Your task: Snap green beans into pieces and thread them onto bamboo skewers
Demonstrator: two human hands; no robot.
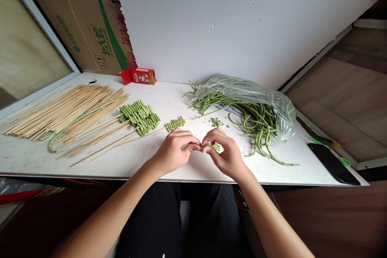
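Note:
Just over the front of the white table, both hands pinch one short length of green long bean (207, 145) between thumbs and fingers. My left hand (175, 151) grips its left end, and my right hand (226, 153) has the other side. More cut bean pieces (217, 146) show by the right hand's fingers; I cannot tell whether they lie in the palm or on the table. Beyond the left hand is a short row of bean pieces (175, 123) on a thin stick. Further left, a stack of skewered bean pieces (140, 117) lies with its sticks pointing left.
Many bare bamboo skewers (69, 109) are spread at the left, with one long bean (75, 120) across them. A clear plastic bag (250, 88) spills whole long beans (260, 119). Bean scraps (216, 121), a red box (143, 76), a carton (87, 32) and a black phone-like slab (332, 163) also lie around.

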